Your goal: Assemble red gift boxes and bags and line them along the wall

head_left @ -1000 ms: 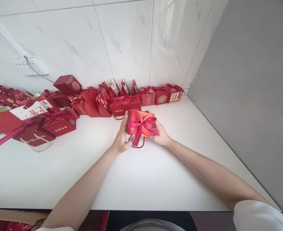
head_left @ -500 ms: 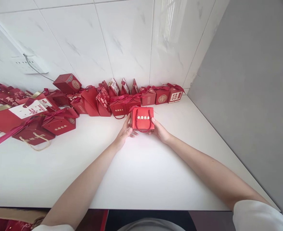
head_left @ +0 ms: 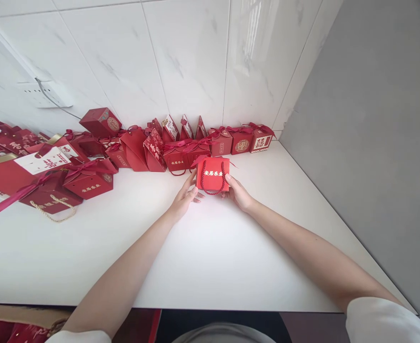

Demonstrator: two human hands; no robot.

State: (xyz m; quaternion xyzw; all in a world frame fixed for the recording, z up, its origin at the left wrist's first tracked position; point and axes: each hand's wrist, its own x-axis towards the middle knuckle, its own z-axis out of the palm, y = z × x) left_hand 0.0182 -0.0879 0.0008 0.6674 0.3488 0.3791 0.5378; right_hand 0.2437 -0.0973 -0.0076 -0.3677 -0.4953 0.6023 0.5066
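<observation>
A small red gift box with gold characters, a rope handle and a ribbon on top stands upright on the white table, just in front of a row of similar red boxes. My left hand lies at the box's left side, fingers stretched out and touching its lower edge. My right hand rests against the right side, fingertips on the box wall. Neither hand wraps around it.
Many red gift boxes with ribbons line the tiled wall; larger ones pile up at the left. A wall socket with a cable sits at the upper left. A grey wall bounds the table on the right.
The box was held tilted with its ribbon top facing me; it now stands upright farther back near the row, and my fingers have loosened from it.
</observation>
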